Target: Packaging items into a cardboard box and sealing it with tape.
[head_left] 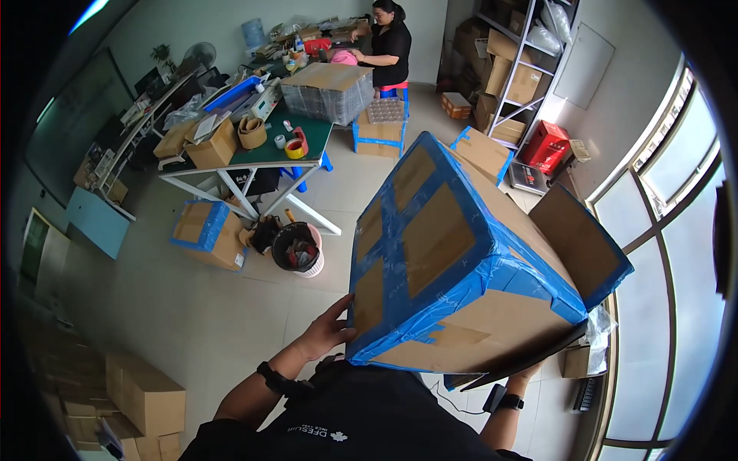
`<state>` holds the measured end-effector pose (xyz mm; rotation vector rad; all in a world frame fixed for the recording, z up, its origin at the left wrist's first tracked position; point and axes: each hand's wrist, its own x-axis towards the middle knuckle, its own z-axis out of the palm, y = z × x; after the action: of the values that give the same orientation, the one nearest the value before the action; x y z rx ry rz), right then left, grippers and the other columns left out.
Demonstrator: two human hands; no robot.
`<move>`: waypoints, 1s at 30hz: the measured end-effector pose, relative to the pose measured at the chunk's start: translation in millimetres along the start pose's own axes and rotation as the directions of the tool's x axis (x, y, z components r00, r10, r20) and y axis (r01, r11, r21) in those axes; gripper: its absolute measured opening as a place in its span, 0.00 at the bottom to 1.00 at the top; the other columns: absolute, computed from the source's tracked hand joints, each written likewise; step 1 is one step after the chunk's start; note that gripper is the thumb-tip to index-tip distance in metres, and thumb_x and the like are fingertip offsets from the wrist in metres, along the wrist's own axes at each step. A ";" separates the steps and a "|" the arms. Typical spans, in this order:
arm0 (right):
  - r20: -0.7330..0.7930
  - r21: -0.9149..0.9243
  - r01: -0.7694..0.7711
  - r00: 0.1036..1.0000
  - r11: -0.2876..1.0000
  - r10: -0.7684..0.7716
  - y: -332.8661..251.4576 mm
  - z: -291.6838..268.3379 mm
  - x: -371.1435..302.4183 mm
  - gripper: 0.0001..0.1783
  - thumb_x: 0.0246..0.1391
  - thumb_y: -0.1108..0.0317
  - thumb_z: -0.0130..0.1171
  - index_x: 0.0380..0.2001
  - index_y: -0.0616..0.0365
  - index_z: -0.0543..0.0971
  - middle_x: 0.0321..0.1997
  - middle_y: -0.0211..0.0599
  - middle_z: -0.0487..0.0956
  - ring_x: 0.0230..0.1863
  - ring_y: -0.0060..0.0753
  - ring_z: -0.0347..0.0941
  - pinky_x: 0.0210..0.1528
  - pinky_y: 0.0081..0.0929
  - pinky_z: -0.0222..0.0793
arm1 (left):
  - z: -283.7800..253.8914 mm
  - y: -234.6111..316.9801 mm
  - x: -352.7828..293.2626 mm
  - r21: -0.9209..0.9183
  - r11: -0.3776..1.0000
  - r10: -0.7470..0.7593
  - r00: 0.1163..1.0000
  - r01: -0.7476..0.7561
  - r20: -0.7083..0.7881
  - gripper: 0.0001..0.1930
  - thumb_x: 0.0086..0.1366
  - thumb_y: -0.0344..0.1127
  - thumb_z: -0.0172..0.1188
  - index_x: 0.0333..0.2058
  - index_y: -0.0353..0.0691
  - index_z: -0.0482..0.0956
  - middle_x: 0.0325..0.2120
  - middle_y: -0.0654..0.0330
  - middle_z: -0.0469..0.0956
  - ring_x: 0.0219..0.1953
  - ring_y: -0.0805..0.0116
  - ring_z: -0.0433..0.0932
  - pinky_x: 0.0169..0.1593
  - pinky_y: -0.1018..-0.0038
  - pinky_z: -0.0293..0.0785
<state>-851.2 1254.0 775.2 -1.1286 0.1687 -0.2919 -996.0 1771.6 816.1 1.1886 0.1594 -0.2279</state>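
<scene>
The left hand (327, 329) is spread flat, fingers extended, pressed against the lower left face of a large brown cardboard box bound with wide blue tape (450, 261). A black band sits on that wrist. The right hand (530, 372) is almost wholly hidden under the box's lower right edge; how far it is open cannot be told, though it supports the box from beneath. A dark watch shows on that wrist. The box is held up off the floor, tilted, in front of the person's chest, with one open flap (580, 242) standing out to the right.

Beyond the box, on the tiled floor (192, 307), stand a black waste bin in a white basket (297, 248) and a smaller blue-taped carton (209, 233). Behind them a green-topped counter (265, 150) carries tape rolls and cartons. A person in black (388, 42) sits at the far end.
</scene>
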 end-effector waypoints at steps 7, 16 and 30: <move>-0.127 -0.009 -0.167 0.978 0.986 0.164 35.8 -35.7 100.3 0.35 0.62 0.39 0.38 0.61 0.54 0.62 0.59 0.38 0.68 0.60 0.41 0.62 0.64 0.41 0.58 | 41.0 44.8 83.3 0.001 0.995 -0.102 0.995 0.102 -0.006 0.44 0.59 0.28 0.60 0.68 0.42 0.41 0.63 0.52 0.57 0.49 0.66 0.73 0.48 0.71 0.74; 0.047 0.100 -0.350 0.937 0.931 0.347 56.4 -82.3 135.9 0.36 0.62 0.40 0.38 0.63 0.54 0.59 0.63 0.40 0.64 0.62 0.43 0.60 0.65 0.44 0.56 | 52.7 75.6 157.5 0.228 0.959 0.143 0.981 -0.169 0.128 0.46 0.59 0.36 0.66 0.67 0.40 0.42 0.62 0.49 0.56 0.56 0.57 0.70 0.50 0.69 0.75; 0.049 0.108 -0.186 0.982 0.977 0.181 -9.1 124.3 173.2 0.34 0.60 0.41 0.44 0.59 0.56 0.65 0.58 0.41 0.70 0.57 0.44 0.66 0.60 0.45 0.61 | -26.7 15.9 187.8 0.224 0.973 0.049 0.998 -0.054 0.028 0.37 0.62 0.40 0.61 0.64 0.36 0.53 0.59 0.52 0.64 0.56 0.63 0.70 0.53 0.69 0.72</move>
<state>-653.4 1303.4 838.2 -0.9986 0.2179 -0.1132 -810.6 1784.8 775.1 1.4135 0.0846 -0.2177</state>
